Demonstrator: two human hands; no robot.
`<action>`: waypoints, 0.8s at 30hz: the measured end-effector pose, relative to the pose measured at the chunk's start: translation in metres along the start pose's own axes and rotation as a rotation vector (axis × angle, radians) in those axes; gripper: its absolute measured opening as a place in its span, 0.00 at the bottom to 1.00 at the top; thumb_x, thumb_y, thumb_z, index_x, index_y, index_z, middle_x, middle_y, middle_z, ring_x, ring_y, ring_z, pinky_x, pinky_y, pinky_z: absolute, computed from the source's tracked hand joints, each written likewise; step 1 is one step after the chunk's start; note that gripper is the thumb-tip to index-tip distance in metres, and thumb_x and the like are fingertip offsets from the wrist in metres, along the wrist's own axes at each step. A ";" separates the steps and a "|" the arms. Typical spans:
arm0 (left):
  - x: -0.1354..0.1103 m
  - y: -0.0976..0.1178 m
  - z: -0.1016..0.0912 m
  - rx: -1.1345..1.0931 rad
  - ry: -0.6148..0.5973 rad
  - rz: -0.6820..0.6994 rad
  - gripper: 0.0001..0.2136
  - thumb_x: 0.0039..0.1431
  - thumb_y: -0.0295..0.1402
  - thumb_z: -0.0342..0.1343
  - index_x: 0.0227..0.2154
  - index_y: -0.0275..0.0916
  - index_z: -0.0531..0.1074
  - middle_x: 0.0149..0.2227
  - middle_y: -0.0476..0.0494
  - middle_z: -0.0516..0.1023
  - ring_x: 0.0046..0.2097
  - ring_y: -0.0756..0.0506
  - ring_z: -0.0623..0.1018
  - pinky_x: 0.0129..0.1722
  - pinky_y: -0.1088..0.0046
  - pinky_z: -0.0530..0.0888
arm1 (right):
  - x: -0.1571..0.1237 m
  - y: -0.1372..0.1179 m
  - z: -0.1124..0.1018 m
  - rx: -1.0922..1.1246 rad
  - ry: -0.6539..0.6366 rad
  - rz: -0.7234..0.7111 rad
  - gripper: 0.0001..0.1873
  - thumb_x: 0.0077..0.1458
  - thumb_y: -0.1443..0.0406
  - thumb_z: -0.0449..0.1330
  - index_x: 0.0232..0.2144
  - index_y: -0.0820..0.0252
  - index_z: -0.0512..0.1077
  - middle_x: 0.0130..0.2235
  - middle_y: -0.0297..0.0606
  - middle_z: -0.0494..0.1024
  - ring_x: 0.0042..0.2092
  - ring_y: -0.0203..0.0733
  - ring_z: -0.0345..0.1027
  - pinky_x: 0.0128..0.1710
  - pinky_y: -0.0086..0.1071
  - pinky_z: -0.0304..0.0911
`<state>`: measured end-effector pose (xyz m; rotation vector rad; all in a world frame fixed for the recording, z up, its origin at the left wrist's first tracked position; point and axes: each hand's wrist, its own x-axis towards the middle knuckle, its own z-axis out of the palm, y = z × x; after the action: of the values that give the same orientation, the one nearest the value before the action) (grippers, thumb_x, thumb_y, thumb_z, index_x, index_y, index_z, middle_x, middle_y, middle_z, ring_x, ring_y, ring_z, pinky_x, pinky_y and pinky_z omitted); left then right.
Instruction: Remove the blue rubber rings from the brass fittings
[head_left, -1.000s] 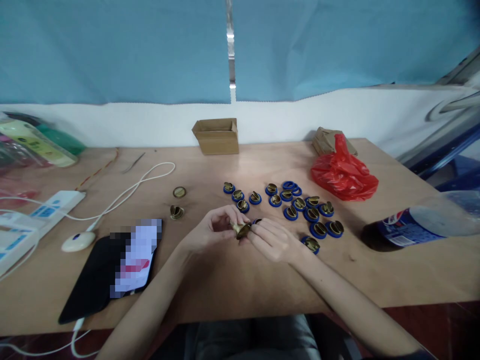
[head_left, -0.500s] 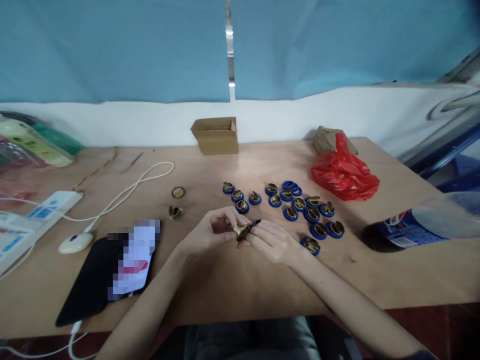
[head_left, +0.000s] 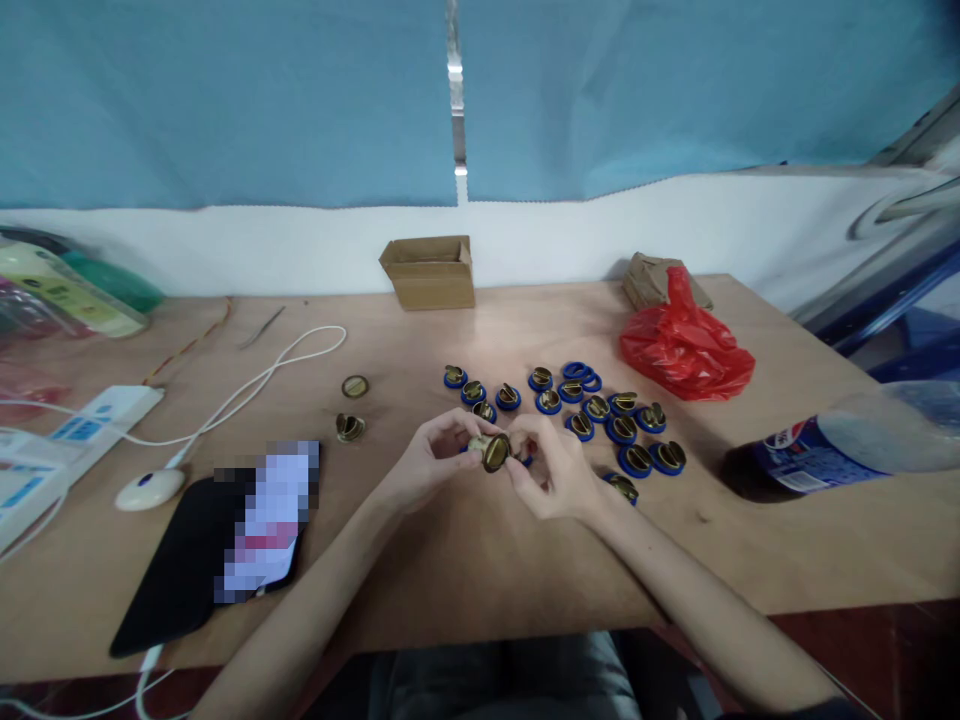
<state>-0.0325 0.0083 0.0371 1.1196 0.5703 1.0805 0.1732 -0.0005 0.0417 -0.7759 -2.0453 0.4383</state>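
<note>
My left hand and my right hand meet over the middle of the wooden table, fingers pinched together on a round brass piece. A bit of blue ring shows just under my right fingers. Behind my hands lie several brass pieces fitted with blue rings, and loose blue rings lie farther back. Two bare brass pieces rest to the left of my hands.
A small open cardboard box stands at the back. A red plastic bag and a lying plastic bottle are at the right. A phone, white cable, round switch and power strip fill the left.
Both hands have lifted slightly and turned the brass piece so its round face points toward me. My right fingers have curled up around it.
</note>
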 end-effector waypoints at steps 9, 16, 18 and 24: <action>0.000 -0.005 -0.004 0.012 0.007 -0.033 0.09 0.52 0.30 0.69 0.34 0.37 0.74 0.43 0.42 0.80 0.40 0.48 0.78 0.40 0.73 0.73 | 0.012 -0.005 -0.003 -0.053 -0.170 0.169 0.17 0.56 0.67 0.57 0.47 0.56 0.59 0.28 0.28 0.69 0.26 0.36 0.66 0.26 0.28 0.56; 0.000 -0.002 0.000 0.015 0.035 -0.061 0.10 0.54 0.35 0.68 0.36 0.38 0.75 0.42 0.43 0.80 0.42 0.47 0.78 0.42 0.72 0.72 | 0.014 -0.005 -0.011 0.020 -0.248 0.215 0.13 0.58 0.65 0.56 0.45 0.55 0.59 0.29 0.27 0.67 0.25 0.34 0.62 0.26 0.27 0.54; 0.000 -0.002 0.001 0.014 0.032 -0.069 0.11 0.53 0.35 0.69 0.36 0.38 0.75 0.43 0.43 0.80 0.42 0.47 0.78 0.43 0.72 0.72 | 0.015 -0.005 -0.012 0.036 -0.256 0.207 0.14 0.57 0.66 0.56 0.45 0.55 0.59 0.29 0.28 0.67 0.26 0.34 0.63 0.26 0.28 0.55; 0.000 -0.010 -0.001 0.031 0.014 -0.118 0.14 0.51 0.36 0.70 0.38 0.37 0.75 0.37 0.44 0.79 0.39 0.47 0.77 0.41 0.72 0.70 | 0.015 -0.006 -0.009 0.000 -0.329 0.275 0.16 0.56 0.66 0.56 0.47 0.56 0.61 0.28 0.29 0.71 0.25 0.35 0.63 0.25 0.28 0.55</action>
<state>-0.0298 0.0085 0.0273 1.0924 0.6584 0.9815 0.1728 0.0052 0.0591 -1.0466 -2.2449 0.7631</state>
